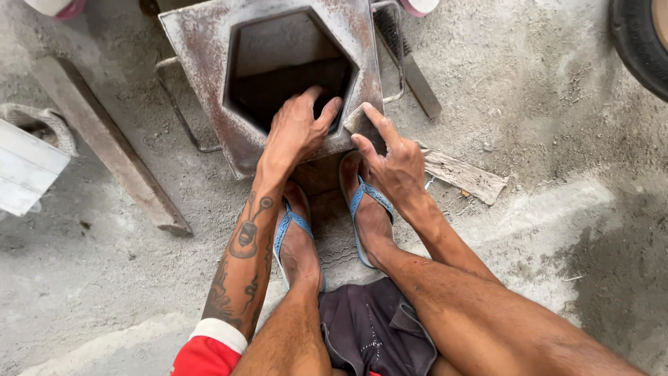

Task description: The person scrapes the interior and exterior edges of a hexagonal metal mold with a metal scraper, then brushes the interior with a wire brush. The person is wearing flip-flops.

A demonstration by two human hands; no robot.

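left hand (298, 129): loose grip, fingers over mould (209, 42) rim | right hand (390, 157): open, on its corner | risk: the rusty edge may cut you; mould may tip onto your feet (299, 244)

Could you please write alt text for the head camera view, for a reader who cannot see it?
A squatting person's left hand reaches over the rim into the hexagonal opening of a rusty metal mould on a concrete floor. The right hand rests at the mould's near corner, above feet in blue sandals.
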